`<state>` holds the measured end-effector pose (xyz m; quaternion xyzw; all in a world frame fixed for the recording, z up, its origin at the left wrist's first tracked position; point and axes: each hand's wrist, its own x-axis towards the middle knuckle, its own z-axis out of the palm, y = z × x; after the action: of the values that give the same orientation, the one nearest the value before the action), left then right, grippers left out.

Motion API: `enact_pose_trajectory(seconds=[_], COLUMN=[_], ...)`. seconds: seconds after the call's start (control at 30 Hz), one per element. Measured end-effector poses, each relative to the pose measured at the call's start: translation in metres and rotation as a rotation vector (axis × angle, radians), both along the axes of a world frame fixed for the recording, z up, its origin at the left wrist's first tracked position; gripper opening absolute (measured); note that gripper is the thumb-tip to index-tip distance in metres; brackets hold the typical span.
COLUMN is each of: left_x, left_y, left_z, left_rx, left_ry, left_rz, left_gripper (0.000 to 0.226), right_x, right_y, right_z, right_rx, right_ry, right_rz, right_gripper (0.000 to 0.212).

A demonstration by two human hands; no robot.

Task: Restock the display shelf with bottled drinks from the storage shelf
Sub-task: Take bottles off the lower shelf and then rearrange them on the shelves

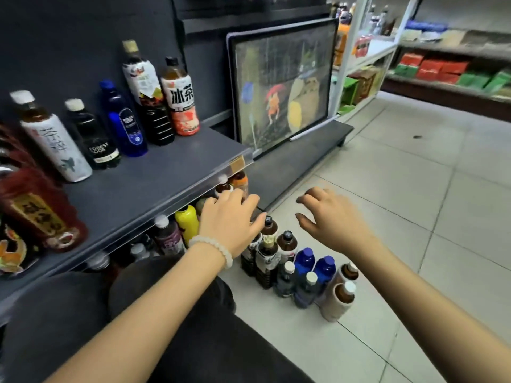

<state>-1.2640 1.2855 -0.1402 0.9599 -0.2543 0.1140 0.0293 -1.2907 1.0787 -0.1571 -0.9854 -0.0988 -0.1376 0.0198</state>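
A dark grey display shelf [154, 172] on the left carries a row of bottles: a white tea bottle [54, 139], a black soda bottle [92, 136], a blue bottle [124, 121], a tall dark bottle [148, 95] and an iced tea bottle [181, 99]. Several bottles stand in a cluster on the floor [298, 269], among them blue-capped ones [315, 265] and brown ones [341, 294]. My left hand [231, 219], with a bead bracelet, hovers with relaxed fingers by the shelf's front edge. My right hand [331, 217] hovers above the floor cluster, fingers spread, holding nothing.
Under the shelf stand more bottles, including a yellow one [187, 222]. A framed picture [282, 84] leans on a low black platform [304, 150]. White shelving [367, 56] and a far shelf of red and green packs [448, 70] lie beyond the tiled floor [414, 189]. My dark-clothed knees [171, 299] are below.
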Motion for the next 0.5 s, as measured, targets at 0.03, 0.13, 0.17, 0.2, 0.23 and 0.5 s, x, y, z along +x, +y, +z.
enact_pose_trajectory(seconds=[0.03,0.13,0.17,0.2,0.23,0.5], left_x=[0.002,0.009,0.011,0.013,0.014,0.009], left_y=[-0.013,-0.05,-0.063,-0.073,-0.083,-0.138], left_z=[-0.006,-0.026,-0.034,-0.042,-0.052,-0.139], left_rx=[0.013,0.03,0.029,0.025,0.025,0.101], left_ry=[0.03,0.094,0.119,0.144,0.176,0.428], left_rz=[-0.003,-0.036,-0.048,-0.055,-0.059,-0.093], left_gripper=[0.047,0.043,0.043,0.043,0.043,0.04], right_x=[-0.007,-0.026,-0.031,-0.035,-0.039,-0.065], right_y=[-0.011,-0.041,-0.05,-0.058,-0.064,-0.094], right_z=[-0.006,-0.029,-0.038,-0.047,-0.057,-0.131], right_rx=[0.011,0.04,0.04,0.039,0.043,0.14], right_ry=[0.019,0.08,0.11,0.136,0.166,0.355], right_rz=[-0.04,-0.157,-0.192,-0.222,-0.251,-0.422], right_gripper=[0.033,0.037,0.038,0.039,0.039,0.033])
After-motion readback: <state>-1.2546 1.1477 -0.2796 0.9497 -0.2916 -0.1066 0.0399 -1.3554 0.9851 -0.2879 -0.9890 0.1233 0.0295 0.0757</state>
